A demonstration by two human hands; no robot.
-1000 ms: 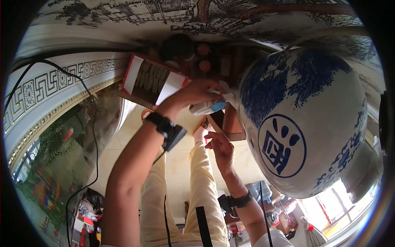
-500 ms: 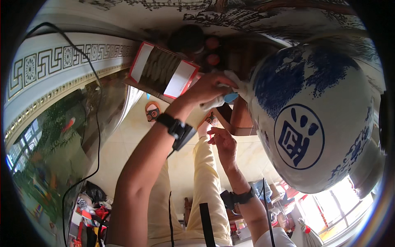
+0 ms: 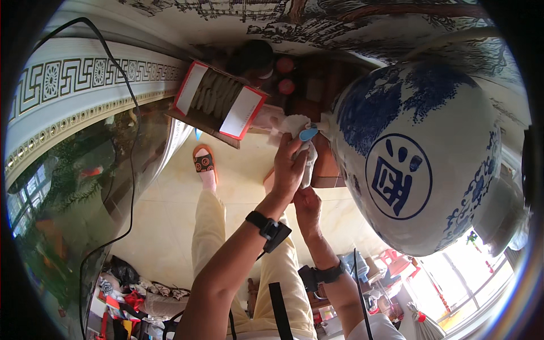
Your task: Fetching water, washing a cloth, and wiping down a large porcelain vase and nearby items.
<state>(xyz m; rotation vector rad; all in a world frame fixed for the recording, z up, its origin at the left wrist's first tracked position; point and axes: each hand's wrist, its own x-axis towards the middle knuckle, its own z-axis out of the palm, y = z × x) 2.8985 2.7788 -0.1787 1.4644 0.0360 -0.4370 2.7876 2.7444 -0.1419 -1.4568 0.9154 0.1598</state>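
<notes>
A white cloth (image 3: 308,170) hangs bunched in my left hand (image 3: 290,170), its fingers wrapped round it. Just below, my right hand (image 3: 307,205) is closed, with its fingertips at the cloth's lower end. Beside the cloth's upper part is a small blue lever (image 3: 309,134), on what looks like a pale tap (image 3: 322,126) on the side of a big blue-and-white ceramic jar (image 3: 357,113). The jar fills the right side and bears a ringed blue emblem. Parts of the cloth are hidden behind my left fingers.
An open red-and-white carton (image 3: 245,113) with several pale oblong items stands to the left of the tap. A brown wooden stand (image 3: 328,161) is under the jar. A large glass tank (image 3: 62,215) lines the left side, with a black cable (image 3: 135,164) before it.
My left hand has come down and nearer with the cloth, leaving the blue lever more exposed. My right hand has closed and risen slightly to meet the cloth's lower end.
</notes>
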